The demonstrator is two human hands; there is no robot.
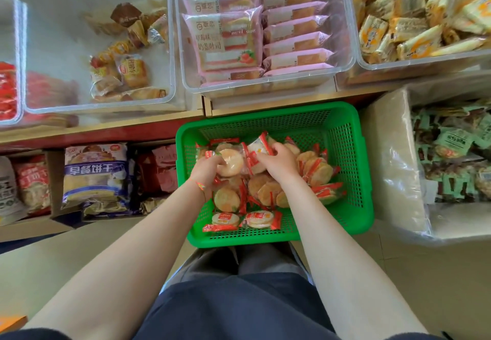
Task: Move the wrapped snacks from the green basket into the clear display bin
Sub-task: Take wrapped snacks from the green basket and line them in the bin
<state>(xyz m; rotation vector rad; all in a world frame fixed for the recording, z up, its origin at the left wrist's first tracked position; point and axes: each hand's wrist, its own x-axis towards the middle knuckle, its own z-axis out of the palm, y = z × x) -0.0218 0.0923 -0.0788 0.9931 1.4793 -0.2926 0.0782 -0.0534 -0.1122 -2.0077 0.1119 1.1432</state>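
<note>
The left hand is curling its fingers around a round wrapped rice cracker at the top of the heap, thumb and fingertips gripping the clear packet from its left edge. The right hand is lying just beside it, fingers bent down over a red-and-white packet that is tilting up at the far side of the pile, apparently gripping it, though the fingertips are hidden. Both hands are working close together over the middle of the wrapped snacks, which are lying loose and overlapping across the floor of the green basket, with two packets sitting apart near the near wall. The basket is resting low in front of the person's legs. The likeliest clear display bin for these is sitting far and to the left, holding only a few mixed packets; I am judging that from the room in it, since the bins straight ahead and to the far right are already looking full. So the coming lift is running up and away from the body, slanting left, which is putting the left arm nearer the target and asking the right arm to cross over the basket's far rim.
</note>
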